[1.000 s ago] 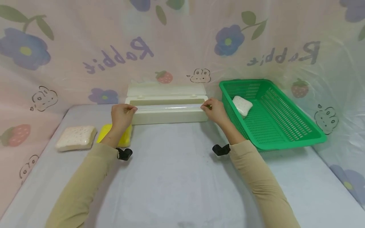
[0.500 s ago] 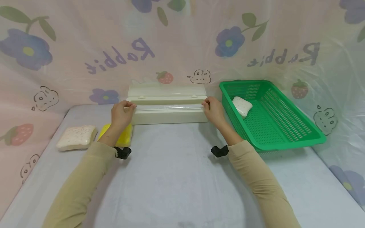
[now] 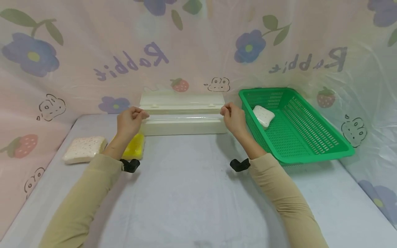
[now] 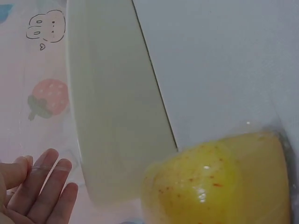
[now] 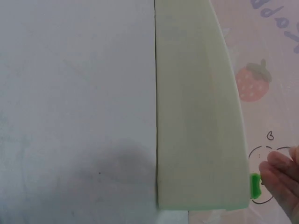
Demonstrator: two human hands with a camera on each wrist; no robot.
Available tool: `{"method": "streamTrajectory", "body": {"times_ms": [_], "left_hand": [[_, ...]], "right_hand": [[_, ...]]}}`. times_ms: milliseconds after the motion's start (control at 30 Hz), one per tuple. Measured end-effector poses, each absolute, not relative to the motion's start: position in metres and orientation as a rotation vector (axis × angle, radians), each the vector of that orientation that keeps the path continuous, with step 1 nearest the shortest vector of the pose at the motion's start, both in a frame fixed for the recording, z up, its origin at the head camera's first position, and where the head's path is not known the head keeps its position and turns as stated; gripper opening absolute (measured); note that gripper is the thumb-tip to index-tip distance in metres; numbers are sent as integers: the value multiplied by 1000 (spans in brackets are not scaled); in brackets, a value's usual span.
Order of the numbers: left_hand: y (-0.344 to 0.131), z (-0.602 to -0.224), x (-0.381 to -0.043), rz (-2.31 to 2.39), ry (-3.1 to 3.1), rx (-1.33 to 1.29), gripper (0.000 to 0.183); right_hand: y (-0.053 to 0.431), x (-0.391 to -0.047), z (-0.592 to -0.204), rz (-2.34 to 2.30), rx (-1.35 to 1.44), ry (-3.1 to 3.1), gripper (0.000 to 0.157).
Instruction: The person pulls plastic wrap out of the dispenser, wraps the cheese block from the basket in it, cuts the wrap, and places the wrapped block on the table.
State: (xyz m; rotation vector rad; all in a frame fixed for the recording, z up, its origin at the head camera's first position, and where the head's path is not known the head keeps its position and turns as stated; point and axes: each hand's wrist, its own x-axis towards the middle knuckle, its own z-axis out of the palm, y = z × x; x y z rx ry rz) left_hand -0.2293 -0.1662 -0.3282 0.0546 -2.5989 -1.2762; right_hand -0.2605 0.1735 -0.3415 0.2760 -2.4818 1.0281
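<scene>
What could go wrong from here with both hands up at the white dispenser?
Clear film: the left hand and right hand pinch it near its ends, so an uneven pull might wrinkle or tear it.
Yellow package: the left forearm overlaps it in the head view, so lowering that arm could knock it.
Green basket: it sits close beside the right forearm, so an outward swing might bump it.

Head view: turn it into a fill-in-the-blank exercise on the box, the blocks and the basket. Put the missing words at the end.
1. The lid of the long white box is not closed but ____.
2. Between the pale speckled block and the white box lies a block coloured ____.
3. Compared with the left hand, the ____ hand is nearer the green basket.
4. The small white block lies inside the ____.

Missing words: open; yellow; right; basket.
</scene>
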Motion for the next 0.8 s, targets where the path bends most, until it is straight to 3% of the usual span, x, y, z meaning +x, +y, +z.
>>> {"method": "streamTrajectory", "body": {"times_ms": [800], "left_hand": [[-167,-307,-212,-1283,-2379,-80,32]], "right_hand": [[174,-244,-311,1685,298,-2136,24]]}}
